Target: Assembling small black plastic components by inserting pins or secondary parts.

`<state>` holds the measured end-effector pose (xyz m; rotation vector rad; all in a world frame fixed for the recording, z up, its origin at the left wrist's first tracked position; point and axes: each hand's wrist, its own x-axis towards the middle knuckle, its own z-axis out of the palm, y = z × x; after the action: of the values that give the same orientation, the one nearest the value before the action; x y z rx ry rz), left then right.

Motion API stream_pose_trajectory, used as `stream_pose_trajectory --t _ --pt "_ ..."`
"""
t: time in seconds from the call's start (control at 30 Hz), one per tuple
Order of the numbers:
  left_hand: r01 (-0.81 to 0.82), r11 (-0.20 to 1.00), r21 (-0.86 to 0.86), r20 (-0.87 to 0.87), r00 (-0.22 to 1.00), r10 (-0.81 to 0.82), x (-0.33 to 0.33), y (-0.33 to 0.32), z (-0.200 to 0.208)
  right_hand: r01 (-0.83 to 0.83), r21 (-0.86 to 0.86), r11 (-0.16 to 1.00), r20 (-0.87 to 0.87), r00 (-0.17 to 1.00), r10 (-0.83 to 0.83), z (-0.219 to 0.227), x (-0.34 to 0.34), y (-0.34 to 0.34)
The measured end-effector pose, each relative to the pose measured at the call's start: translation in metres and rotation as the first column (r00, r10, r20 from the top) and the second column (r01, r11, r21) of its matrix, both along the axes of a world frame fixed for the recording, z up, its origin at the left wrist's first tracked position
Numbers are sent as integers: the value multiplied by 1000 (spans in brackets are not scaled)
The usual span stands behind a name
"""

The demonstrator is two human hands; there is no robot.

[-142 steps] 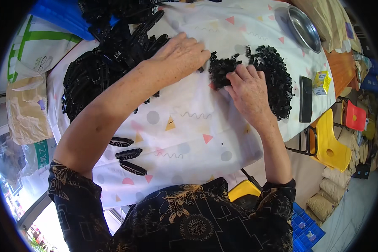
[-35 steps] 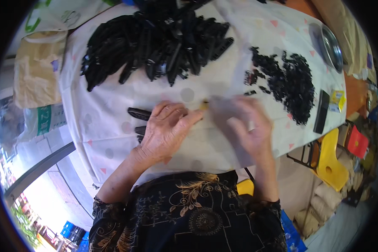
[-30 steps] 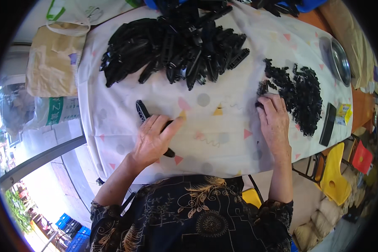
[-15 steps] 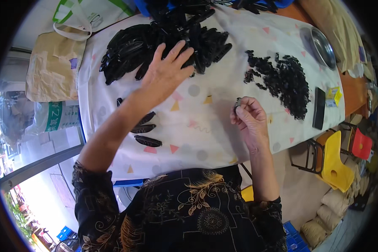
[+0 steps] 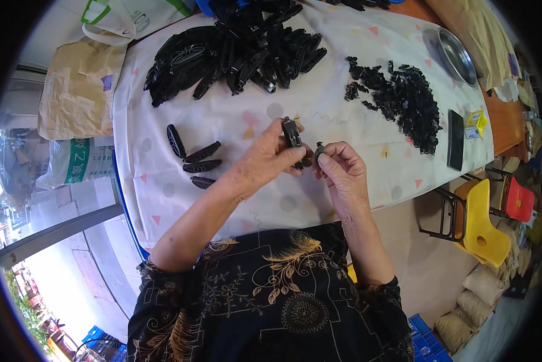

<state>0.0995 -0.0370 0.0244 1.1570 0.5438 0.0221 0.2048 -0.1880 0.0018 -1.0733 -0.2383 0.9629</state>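
My left hand (image 5: pixel 270 151) grips a long black plastic part (image 5: pixel 292 137) between thumb and fingers, tilted upright over the table's middle. Close beside it, my right hand (image 5: pixel 344 172) pinches a small black clip-like piece (image 5: pixel 319 148) between thumb and forefinger. The two pieces are near each other but apart. Beyond the hands lies a heap of long black plastic parts (image 5: pixel 235 57). To the right spreads a pile of small black pieces (image 5: pixel 403 105). Several long black parts (image 5: pixel 202 165) lie separately on the cloth, left of my left hand.
A patterned white cloth (image 5: pixel 271 205) covers the table. At the right are a black phone-like slab (image 5: pixel 455 140), a small yellow box (image 5: pixel 476 123) and a round metal dish (image 5: pixel 456 57). Brown paper bag (image 5: pixel 78 90) stands at the left; a yellow chair (image 5: pixel 482 223) is right of the table.
My left hand has come back from the heap toward my right hand, now with a long black part in it. My right hand has shifted slightly left with its small piece.
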Motion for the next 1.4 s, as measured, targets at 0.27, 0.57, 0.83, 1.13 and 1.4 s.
stream_pose_trajectory --t 0.27,0.57,0.83,1.13,1.4 --pt "24 977 213 77 996 -42 -12 -13 -14 -36 -2 999 144 989 36 8 -15 3" --pt "75 925 371 -8 997 -78 -11 -19 -5 -14 -3 1000 116 993 14 9 -18 7" --pt "4 915 404 94 995 -45 -6 -23 -24 20 -66 998 145 989 -10 -3 -16 7" --pt "23 938 347 49 998 -43 -2 -24 -21 -175 -32 984 115 977 177 -3 -2 20" --pt "33 929 369 68 996 -62 13 -10 -5 -164 31 986 88 983 161 -6 10 29"
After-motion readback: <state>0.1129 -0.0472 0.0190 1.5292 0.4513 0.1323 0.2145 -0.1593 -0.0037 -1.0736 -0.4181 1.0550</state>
